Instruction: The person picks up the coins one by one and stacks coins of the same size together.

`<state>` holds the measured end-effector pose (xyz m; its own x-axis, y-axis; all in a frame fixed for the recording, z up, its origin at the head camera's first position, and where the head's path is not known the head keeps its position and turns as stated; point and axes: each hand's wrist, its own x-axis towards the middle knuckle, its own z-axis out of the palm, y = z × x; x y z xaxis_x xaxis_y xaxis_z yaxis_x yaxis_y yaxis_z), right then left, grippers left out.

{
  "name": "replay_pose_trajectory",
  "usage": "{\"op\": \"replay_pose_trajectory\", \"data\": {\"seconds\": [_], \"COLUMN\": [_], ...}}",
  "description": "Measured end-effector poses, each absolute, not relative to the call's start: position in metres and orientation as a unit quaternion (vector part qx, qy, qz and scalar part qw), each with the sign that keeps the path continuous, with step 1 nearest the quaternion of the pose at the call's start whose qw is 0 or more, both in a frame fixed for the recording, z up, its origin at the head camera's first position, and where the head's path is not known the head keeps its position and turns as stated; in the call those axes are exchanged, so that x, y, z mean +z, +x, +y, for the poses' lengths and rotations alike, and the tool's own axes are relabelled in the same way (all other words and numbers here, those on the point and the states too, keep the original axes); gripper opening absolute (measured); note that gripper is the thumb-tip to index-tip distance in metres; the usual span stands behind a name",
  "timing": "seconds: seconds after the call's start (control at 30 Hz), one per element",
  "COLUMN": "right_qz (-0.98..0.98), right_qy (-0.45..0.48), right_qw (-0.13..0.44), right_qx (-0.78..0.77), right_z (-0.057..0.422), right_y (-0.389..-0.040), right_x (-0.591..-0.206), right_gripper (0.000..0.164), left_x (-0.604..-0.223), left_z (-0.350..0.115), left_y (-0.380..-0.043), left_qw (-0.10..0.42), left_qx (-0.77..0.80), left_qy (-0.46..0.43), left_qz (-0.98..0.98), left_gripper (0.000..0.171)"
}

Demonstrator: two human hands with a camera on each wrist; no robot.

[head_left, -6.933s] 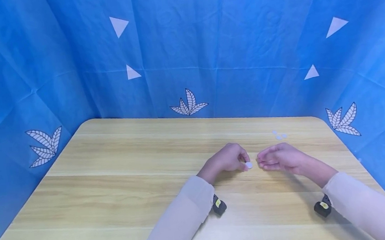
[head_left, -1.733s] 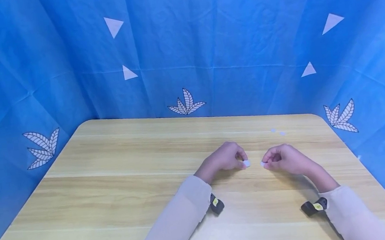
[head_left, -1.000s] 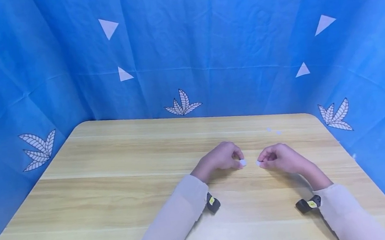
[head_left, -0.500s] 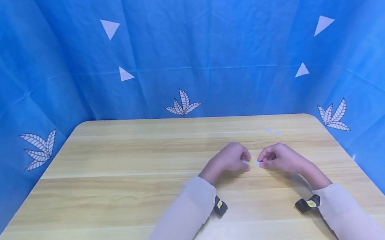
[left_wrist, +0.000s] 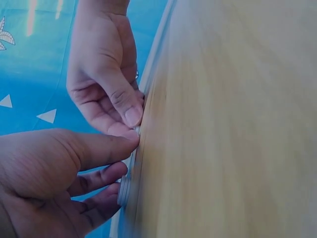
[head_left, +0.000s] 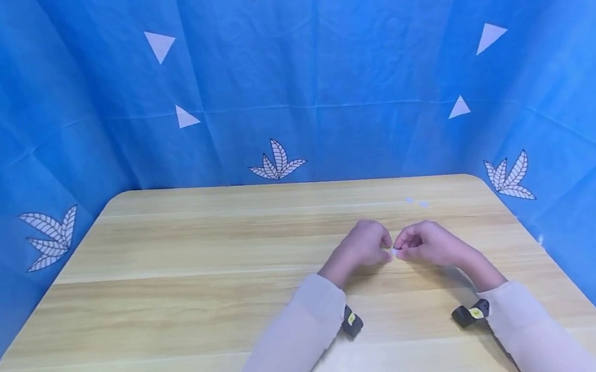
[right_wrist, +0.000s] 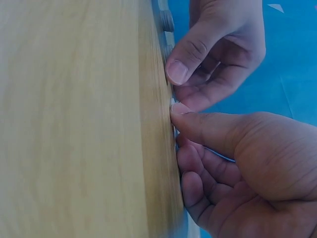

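In the head view my left hand and right hand meet above the table with curled fingers. A small white disc shows between their fingertips, pinched by the right thumb and fingers. In the right wrist view the white disc's edge shows at the right thumb tip. My left thumb and fingers close in on the same spot; what they pinch is mostly hidden. In the left wrist view a stack of thin pale discs stands edge-on beside the left fingertips; whether they touch it, I cannot tell.
Two more white discs lie towards the back right of the wooden table, one disc left of another disc. A blue curtain hangs behind and along both sides. A black wrist camera sits below each sleeve.
Of three discs at the back right, one was taken, and my right hand came to pinch a disc. My left hand, pinching its white disc earlier, has moved right until the fingertips meet.
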<state>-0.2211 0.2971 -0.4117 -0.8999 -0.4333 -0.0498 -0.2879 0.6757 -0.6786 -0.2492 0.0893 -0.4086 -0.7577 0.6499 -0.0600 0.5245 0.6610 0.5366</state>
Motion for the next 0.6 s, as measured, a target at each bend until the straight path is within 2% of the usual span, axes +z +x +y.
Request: {"op": "replay_pose_trajectory", "data": {"seconds": [0.6], "right_qz": [0.908], "right_qy": [-0.189], "right_qw": [0.118], "right_qx": [-0.355], "right_z": [0.2986], "right_y": [-0.2204], "right_x": [-0.4055], "right_gripper": [0.008], "left_x": [-0.4101], "left_z": [0.0977], "left_y": [-0.2497], "left_qw": [0.13], "left_qx": [0.281], "left_qy": [0.295], "left_qz": [0.904], "left_gripper": [0.013]}}
